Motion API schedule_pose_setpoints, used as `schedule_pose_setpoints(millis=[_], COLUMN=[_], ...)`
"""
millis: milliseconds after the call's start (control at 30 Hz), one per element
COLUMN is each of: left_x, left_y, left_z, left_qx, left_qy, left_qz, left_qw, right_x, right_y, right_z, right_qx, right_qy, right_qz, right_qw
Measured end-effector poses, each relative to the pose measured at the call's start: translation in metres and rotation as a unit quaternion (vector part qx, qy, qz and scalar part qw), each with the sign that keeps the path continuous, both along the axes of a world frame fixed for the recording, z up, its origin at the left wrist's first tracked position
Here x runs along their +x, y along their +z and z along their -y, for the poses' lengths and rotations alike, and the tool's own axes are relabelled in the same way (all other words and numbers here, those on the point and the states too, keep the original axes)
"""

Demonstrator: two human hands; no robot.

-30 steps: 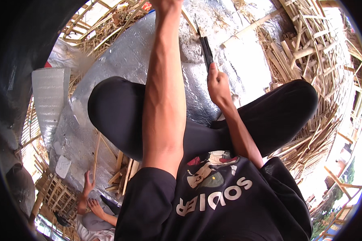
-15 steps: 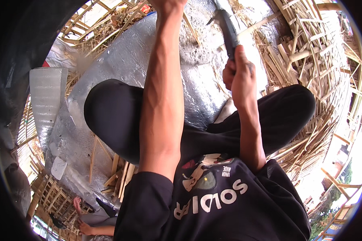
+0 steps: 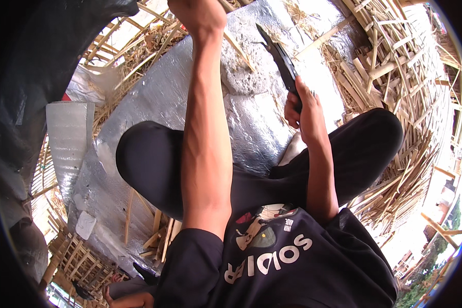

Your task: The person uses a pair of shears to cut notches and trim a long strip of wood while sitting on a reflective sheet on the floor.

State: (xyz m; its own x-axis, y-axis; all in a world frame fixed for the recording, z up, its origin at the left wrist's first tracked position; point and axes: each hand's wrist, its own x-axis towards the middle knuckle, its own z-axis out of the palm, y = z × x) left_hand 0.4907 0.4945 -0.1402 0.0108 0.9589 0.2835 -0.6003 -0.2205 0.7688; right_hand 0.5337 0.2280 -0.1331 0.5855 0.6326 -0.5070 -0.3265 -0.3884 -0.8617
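One dark knife (image 3: 283, 59) at one o'clock, the right hand (image 3: 310, 109) with fingers wrapped round it; left hand (image 3: 200, 16) at twelve, fingers I can't tell. Probably cutting; next needs aim.

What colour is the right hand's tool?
The tool is mostly black, seen best in the head view.

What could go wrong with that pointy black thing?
The dark pointed tool in the right hand could cut the bare left hand if it swings across. It might also slip back toward the right knee, which has just black trousers over it.
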Motion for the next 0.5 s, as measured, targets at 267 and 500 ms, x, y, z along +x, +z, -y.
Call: schedule_pose_setpoints(millis=[267,500], left_x=[-0.029,-0.032], left_y=[0.055,0.06], left_z=[0.014,0.014], left_qx=[-0.001,-0.057], left_qy=[-0.113,-0.142], left_qz=[-0.013,-0.137], left_qw=[0.994,0.979], right_x=[0.02,0.03], right_y=[0.034,0.012], right_z=[0.025,0.028], right_qx=[-0.001,0.126], right_qy=[-0.056,-0.061], right_qz=[0.019,-0.126], right_qw=[0.998,0.982])
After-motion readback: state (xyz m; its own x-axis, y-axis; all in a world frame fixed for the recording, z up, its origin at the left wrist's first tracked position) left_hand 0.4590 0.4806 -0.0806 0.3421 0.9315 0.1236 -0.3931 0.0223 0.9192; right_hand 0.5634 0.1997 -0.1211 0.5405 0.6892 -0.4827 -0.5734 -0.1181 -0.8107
